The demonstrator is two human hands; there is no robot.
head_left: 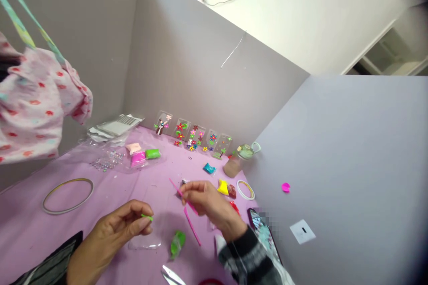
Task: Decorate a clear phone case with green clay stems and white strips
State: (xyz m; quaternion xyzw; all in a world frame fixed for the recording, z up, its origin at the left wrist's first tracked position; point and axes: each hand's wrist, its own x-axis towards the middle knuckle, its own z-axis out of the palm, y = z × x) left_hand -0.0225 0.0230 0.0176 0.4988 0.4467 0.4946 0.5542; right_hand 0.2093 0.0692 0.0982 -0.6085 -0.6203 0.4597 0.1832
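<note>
My left hand (113,229) is closed in a pinch on a small piece of bright green clay (147,217). It hovers above a transparent phone case (143,245), which it partly covers. Farther right, my right hand (209,202) grips a thin pink modelling stick (174,186) between thumb and fingers; the stick's middle is hidden by the fingertips. A second pink stick (192,228) lies on the table just below that hand. Between both forearms rests a lump of green clay (177,243) in clear wrap. The silver scissors (172,276) lie at the bottom edge, partly cut off.
Decorated clear cases (197,138) lean against the back wall. A lidded jug (236,162) stands in the right corner. Yellow clay (223,187), a white tape roll (245,190) and a phone (265,231) lie right; a ring (47,208) and clay packs (137,158) left.
</note>
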